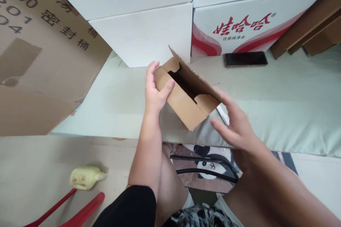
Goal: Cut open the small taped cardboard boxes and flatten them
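Observation:
A small brown cardboard box (183, 104) is tilted above the pale green cloth, its lid flap raised and its dark inside partly showing. My left hand (157, 90) grips the box's left end, thumb on the upper edge and fingers round the far side. At the right end, my right hand (236, 124) has its fingertips against the flap's corner, with the thumb spread away from the cardboard. Between that thumb and the box, a slim white object (223, 114) lies on the cloth; its kind is partly hidden.
Behind stand white cartons (149, 35), one with red lettering (242, 25). A phone (245, 59) lies before it. A large brown carton (48, 67) fills the left, folded cardboard (309, 25) the right. A yellow bottle (84, 177) lies below the cloth-covered surface (287, 113).

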The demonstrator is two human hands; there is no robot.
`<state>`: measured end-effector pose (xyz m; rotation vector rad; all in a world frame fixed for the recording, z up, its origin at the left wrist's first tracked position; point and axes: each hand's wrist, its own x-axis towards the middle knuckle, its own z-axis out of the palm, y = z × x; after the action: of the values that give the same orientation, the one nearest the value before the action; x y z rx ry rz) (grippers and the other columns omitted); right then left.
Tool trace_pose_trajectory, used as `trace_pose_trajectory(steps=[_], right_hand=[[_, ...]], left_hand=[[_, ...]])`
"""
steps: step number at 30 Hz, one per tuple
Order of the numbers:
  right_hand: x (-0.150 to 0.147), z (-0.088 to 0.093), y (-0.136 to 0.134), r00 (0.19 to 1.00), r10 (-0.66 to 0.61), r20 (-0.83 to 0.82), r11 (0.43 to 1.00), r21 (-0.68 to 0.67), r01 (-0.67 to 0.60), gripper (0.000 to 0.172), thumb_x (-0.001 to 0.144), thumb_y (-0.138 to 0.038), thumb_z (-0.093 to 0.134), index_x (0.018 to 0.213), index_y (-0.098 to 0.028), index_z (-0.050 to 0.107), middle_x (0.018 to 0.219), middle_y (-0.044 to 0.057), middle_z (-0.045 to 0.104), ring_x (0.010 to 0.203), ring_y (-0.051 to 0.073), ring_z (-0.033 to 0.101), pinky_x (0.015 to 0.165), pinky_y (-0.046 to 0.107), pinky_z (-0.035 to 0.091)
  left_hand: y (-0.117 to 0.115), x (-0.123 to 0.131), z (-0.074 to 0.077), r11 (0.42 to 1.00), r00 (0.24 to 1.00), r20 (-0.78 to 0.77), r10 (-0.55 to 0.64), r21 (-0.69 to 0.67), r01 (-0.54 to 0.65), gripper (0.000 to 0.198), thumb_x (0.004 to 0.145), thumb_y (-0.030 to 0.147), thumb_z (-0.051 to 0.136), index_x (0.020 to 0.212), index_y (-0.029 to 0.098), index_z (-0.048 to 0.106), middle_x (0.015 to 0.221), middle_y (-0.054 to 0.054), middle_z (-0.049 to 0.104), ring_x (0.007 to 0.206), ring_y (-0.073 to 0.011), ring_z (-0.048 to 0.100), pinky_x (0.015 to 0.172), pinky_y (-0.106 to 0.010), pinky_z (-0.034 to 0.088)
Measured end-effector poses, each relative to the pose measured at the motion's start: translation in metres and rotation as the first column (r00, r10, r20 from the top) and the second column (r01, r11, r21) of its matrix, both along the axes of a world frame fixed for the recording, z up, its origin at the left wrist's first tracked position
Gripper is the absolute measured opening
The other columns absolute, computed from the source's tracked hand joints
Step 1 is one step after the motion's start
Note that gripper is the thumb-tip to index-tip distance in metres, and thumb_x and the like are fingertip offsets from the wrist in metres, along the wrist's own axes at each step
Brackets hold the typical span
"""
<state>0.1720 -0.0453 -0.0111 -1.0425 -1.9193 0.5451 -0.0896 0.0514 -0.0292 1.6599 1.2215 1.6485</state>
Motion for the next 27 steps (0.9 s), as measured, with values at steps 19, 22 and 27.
trace_pose_trajectory(steps=[19, 22, 27], right_hand=[[-0.018, -0.014, 0.009, 0.994, 0.078, -0.075, 0.997, 0.031, -0.076, 0.043, 0.086, -0.035, 0.069, 0.128, -0.029, 0.060, 0.149, 0.013, 0.047, 0.141, 0.036, 0.049, 0.111, 0.056, 0.048], [-0.016, -0.021, 0.013, 0.991, 0.108, -0.084, 0.994, 0.019, -0.107, 0.049, 0.087, -0.037, 0.071, 0.133, -0.034, 0.055, 0.158, 0.011, 0.040, 0.148, 0.038, 0.042, 0.115, 0.059, 0.045], [-0.008, -0.047, 0.020, 0.977, 0.117, -0.177, 0.990, -0.058, -0.129, 0.092, 0.086, -0.040, 0.073, 0.158, -0.040, 0.016, 0.163, 0.013, 0.037, 0.150, 0.035, 0.041, 0.116, 0.060, 0.044]], left_hand=[[-0.002, -0.004, 0.000, 0.990, 0.959, -0.259, 0.117, -0.040, -0.132, 0.030, 0.094, 0.045, 0.064, 0.114, 0.027, 0.078, 0.136, -0.008, 0.054, 0.140, -0.0305, 0.050, 0.126, -0.047, 0.037], [-0.002, -0.002, 0.002, 0.987, 0.959, -0.246, 0.142, -0.039, -0.156, 0.026, 0.093, 0.031, 0.061, 0.111, 0.027, 0.080, 0.133, -0.007, 0.056, 0.137, -0.0288, 0.052, 0.126, -0.046, 0.038], [0.003, 0.000, 0.001, 0.974, 0.965, -0.163, 0.207, -0.055, -0.218, 0.032, 0.087, 0.017, 0.057, 0.103, 0.028, 0.082, 0.128, -0.006, 0.057, 0.133, -0.0257, 0.055, 0.125, -0.044, 0.038]])
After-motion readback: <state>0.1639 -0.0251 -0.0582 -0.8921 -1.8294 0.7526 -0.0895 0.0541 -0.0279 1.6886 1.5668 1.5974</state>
